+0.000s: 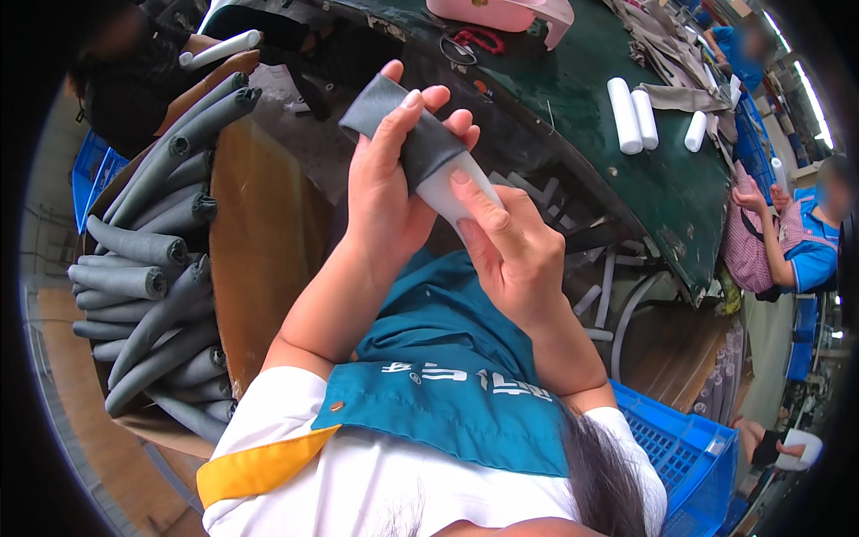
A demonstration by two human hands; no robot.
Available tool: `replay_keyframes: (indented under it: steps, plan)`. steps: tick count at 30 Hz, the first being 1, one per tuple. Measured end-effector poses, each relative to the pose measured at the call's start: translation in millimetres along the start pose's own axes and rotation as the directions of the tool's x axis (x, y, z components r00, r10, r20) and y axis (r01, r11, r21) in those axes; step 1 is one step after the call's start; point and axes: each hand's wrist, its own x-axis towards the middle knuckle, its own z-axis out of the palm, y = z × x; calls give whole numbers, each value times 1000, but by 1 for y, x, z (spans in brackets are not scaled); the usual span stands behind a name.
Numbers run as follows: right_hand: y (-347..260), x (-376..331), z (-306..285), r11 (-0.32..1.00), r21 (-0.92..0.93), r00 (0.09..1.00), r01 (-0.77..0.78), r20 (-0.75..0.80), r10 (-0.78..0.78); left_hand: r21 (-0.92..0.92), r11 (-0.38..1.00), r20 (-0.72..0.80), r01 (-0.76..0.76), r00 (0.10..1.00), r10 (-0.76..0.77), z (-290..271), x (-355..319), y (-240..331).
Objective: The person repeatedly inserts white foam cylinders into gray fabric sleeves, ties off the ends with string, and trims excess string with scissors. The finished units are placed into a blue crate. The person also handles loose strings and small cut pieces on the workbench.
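My left hand (386,183) is wrapped round a grey fabric sleeve (374,106), thumb across its upper side. A white foam tube (437,195) sits partly inside the sleeve and sticks out of its lower right end. Close to the sleeve's edge, my right hand (517,255) pinches this bare end between thumb and fingers. How far the foam reaches within the fabric is hidden. Both hands are raised in front of my teal apron (447,313), near the edge of the green table (573,116).
Left of me, a cardboard box (264,242) holds several grey-covered tubes (134,280). White foam tubes (624,116) and grey cloth (667,49) lie on the table, beside a pink plastic container (501,12). A blue crate (676,452) stands at lower right. Co-workers sit left and right.
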Motion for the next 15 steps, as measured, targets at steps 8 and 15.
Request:
replay_keyframes:
  steps: [8, 15]
  plan:
    - [6, -9, 3, 950, 291, 990, -112, -46, 131, 177, 982, 104, -59, 994, 41, 5, -12, -8]
    - [10, -12, 0, 614, 678, 893, -404, 147, 425, 85, 965, 240, 247, 935, -260, -8, -5, -21]
